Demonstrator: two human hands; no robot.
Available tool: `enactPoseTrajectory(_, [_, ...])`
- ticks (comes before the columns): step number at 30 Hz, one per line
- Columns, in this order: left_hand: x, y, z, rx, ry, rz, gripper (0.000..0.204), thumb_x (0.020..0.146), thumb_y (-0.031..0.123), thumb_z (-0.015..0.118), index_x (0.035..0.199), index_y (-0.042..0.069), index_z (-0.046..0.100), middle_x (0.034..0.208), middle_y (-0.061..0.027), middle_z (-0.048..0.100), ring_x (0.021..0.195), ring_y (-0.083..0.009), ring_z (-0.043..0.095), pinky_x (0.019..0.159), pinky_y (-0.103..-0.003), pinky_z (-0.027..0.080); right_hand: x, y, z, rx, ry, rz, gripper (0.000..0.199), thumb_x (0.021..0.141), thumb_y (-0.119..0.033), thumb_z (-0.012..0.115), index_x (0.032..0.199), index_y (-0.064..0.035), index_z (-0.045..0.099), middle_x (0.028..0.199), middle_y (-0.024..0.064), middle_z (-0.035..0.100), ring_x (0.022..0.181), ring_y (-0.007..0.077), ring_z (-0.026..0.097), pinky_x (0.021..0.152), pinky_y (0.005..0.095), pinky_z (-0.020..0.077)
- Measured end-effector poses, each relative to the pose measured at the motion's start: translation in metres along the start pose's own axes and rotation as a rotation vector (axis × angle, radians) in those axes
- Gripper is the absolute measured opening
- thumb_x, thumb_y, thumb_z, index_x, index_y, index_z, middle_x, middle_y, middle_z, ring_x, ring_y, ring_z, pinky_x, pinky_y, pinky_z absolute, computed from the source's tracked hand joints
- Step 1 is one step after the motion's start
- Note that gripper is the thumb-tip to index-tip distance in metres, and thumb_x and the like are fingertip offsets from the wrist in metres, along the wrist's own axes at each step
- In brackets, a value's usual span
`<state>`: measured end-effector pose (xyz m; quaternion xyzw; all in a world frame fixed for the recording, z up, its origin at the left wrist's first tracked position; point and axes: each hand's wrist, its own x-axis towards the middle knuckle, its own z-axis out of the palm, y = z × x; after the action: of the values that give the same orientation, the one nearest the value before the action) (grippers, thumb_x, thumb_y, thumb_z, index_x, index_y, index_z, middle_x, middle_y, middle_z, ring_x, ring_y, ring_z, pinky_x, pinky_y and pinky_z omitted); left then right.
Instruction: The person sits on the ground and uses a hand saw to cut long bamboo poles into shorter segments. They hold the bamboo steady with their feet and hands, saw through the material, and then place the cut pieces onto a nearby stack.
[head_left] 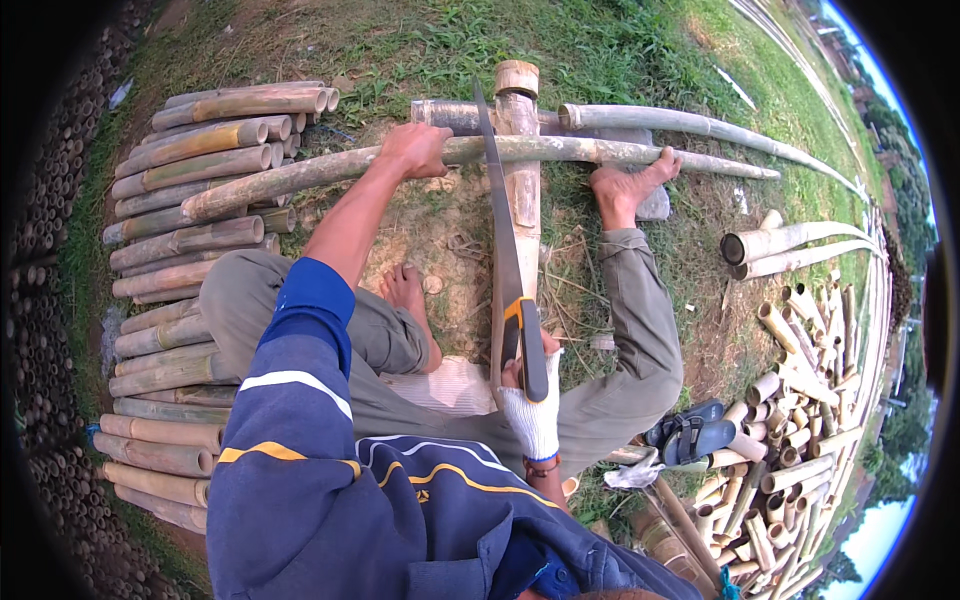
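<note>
My left hand (415,150) is wrapped round a long greenish bamboo pole (560,150) that lies crosswise ahead of me. In a white glove, my right hand (530,405) grips the black and yellow handle of a hand saw (502,210). The saw's long blade points away from me and passes over the pole, right of my left hand. Whether its teeth touch the bamboo I cannot tell. Under the pole stands an upright-looking bamboo post (522,185) with a notched top. My bare right foot (630,185) rests on the pole farther right.
Cut bamboo lengths (190,245) are stacked at my left. Shorter pieces (780,490) lie heaped at the right, beside dark sandals (690,435). Another long pole (700,125) lies beyond the held one, and two thick poles (790,245) extend rightward.
</note>
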<state>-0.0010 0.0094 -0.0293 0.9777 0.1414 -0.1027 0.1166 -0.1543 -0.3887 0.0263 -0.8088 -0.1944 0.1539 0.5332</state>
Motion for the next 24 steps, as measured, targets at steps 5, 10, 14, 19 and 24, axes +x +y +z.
enactPoseTrajectory(5, [0.005,-0.002,-0.003,-0.040,0.004,-0.014,0.071,0.080,0.035,0.084,0.145,0.013,0.065,0.118,-0.0202,0.079,0.112,-0.0398,0.074,0.101,-0.051,0.059,-0.008,-0.017,-0.013,0.010,0.020,0.229,0.055,0.095,-0.007,0.061,0.147,-0.0007,0.046,0.128,0.0145,0.055,0.115,0.0242,0.058,0.104,0.0378,0.0472])
enactPoseTrajectory(10, [0.001,-0.001,-0.007,-0.051,-0.022,-0.042,0.073,0.079,0.035,0.084,0.146,0.014,0.066,0.122,-0.0191,0.078,0.114,-0.0380,0.074,0.102,-0.049,0.059,0.214,0.026,0.067,-0.023,0.113,-0.322,0.037,0.095,0.000,0.065,0.130,-0.0036,0.052,0.101,0.0066,0.060,0.086,0.0170,0.059,0.083,0.0332,0.0529])
enactPoseTrajectory(14, [0.002,-0.003,-0.006,-0.058,-0.032,-0.003,0.072,0.079,0.034,0.084,0.146,0.013,0.065,0.123,-0.0183,0.078,0.117,-0.0366,0.073,0.103,-0.048,0.059,0.200,0.029,0.063,0.086,0.052,-0.175,0.049,0.093,-0.001,0.066,0.140,-0.0029,0.050,0.110,0.0082,0.062,0.092,0.0181,0.060,0.089,0.0325,0.0524])
enactPoseTrajectory(19, [0.009,-0.007,-0.003,-0.066,-0.051,0.003,0.068,0.078,0.034,0.084,0.141,0.012,0.068,0.121,-0.0189,0.078,0.115,-0.0377,0.074,0.102,-0.050,0.059,-0.013,0.000,-0.004,-0.017,-0.015,0.114,0.062,0.092,-0.001,0.060,0.152,-0.0018,0.043,0.133,0.0129,0.055,0.113,0.0203,0.058,0.104,0.0348,0.0485])
enactPoseTrajectory(24, [0.010,-0.005,-0.004,-0.036,-0.037,-0.006,0.075,0.079,0.037,0.086,0.147,0.012,0.065,0.123,-0.0209,0.078,0.115,-0.0387,0.074,0.103,-0.050,0.059,-0.011,-0.007,-0.009,0.106,0.032,0.085,0.058,0.093,-0.003,0.060,0.149,0.0005,0.045,0.131,0.0131,0.055,0.115,0.0229,0.059,0.107,0.0365,0.0467])
